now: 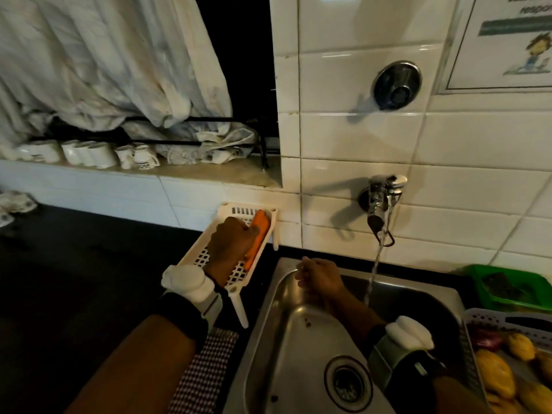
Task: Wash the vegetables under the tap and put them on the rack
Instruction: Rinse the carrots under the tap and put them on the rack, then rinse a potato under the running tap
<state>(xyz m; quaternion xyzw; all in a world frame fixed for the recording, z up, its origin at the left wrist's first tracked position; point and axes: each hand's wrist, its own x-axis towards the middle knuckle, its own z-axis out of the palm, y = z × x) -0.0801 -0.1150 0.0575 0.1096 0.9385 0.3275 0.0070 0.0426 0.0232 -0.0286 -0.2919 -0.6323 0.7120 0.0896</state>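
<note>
Now setting carrot into white rack on bench, left of sink. Left hand fingers curled round carrot, long axis running away toward tiled wall. Right hand over sink, fingers loosely curled, holding nothing. Tap running. Remaining vegetables in basket far right, nearer right hand.

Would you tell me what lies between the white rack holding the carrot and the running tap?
In the head view, only bare white wall tile and black counter edge separate the rack from the tap; the right hand hovers just below, over the sink.
</note>
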